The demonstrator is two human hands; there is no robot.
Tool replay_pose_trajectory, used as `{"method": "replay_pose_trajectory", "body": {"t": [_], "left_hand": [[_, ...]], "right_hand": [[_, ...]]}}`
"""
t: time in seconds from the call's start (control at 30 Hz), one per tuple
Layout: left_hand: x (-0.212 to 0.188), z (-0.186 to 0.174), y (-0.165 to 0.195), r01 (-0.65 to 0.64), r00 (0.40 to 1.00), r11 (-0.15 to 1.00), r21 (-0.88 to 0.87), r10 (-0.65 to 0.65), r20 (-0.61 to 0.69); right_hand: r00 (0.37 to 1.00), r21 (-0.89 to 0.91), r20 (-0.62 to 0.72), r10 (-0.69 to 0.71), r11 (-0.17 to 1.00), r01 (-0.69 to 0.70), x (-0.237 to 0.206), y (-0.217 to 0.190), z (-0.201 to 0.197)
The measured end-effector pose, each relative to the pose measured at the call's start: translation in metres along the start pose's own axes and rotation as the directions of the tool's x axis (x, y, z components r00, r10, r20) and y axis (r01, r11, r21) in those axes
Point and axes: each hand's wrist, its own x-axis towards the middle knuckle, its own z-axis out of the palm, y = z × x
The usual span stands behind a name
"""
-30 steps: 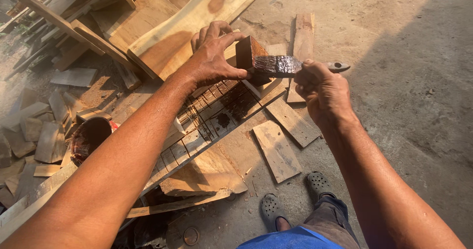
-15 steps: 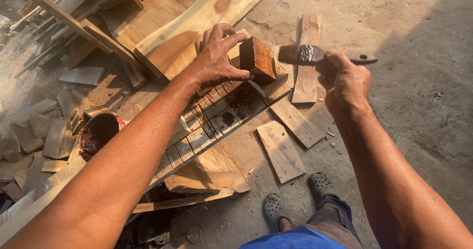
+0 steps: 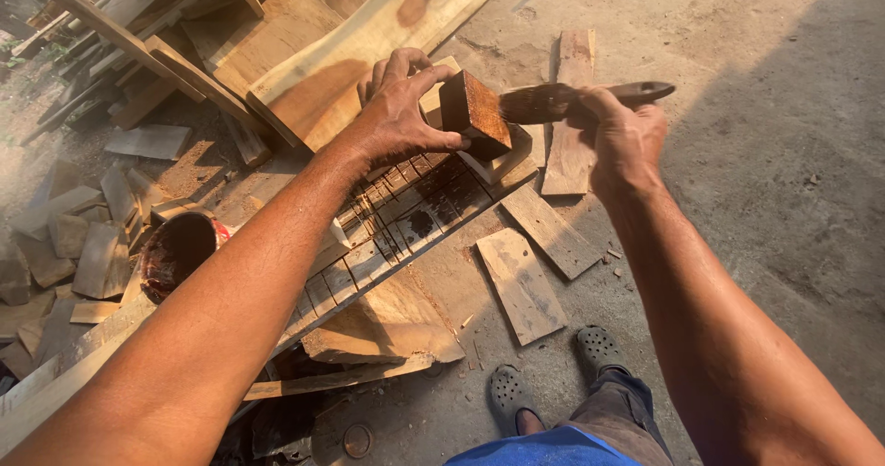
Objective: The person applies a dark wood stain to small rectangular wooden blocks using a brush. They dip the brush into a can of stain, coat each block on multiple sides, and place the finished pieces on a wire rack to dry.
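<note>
My left hand (image 3: 398, 106) grips a small wooden block (image 3: 474, 114), stained dark brown, and holds it tilted above a metal wire grid (image 3: 396, 212). My right hand (image 3: 625, 139) is closed on the handle of a paintbrush (image 3: 572, 99). The brush's dark, wet bristles touch the block's right side. Stain marks darken the wood under the grid.
A round can of dark stain (image 3: 177, 252) stands at the left among several small wood pieces (image 3: 78, 245). Long planks (image 3: 369, 42) lean at the top. Flat boards (image 3: 522, 284) lie on the concrete floor. My feet in dark clogs (image 3: 599, 346) are at the bottom.
My left hand has lifted and turned the block upward. My right hand has brought the brush back left, so the bristles now touch the block.
</note>
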Motion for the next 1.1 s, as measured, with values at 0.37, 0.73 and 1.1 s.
{"method": "replay_pose_trajectory", "body": {"t": [0.37, 0.73, 1.1], "left_hand": [[0.005, -0.012, 0.051, 0.127, 0.992, 0.981, 0.145, -0.124, -0.024], [0.034, -0.007, 0.097, 0.274, 0.962, 0.854, 0.443, -0.231, -0.149], [0.024, -0.017, 0.091, 0.314, 0.936, 0.872, 0.375, -0.351, 0.035]], "right_hand": [[0.929, 0.039, 0.11, -0.352, 0.936, 0.35, -0.041, -0.035, -0.033], [0.966, 0.369, -0.143, 0.216, 0.917, -0.15, -0.048, -0.016, -0.056], [0.937, 0.538, -0.077, 0.341, 0.805, -0.249, -0.049, 0.006, -0.06]]}}
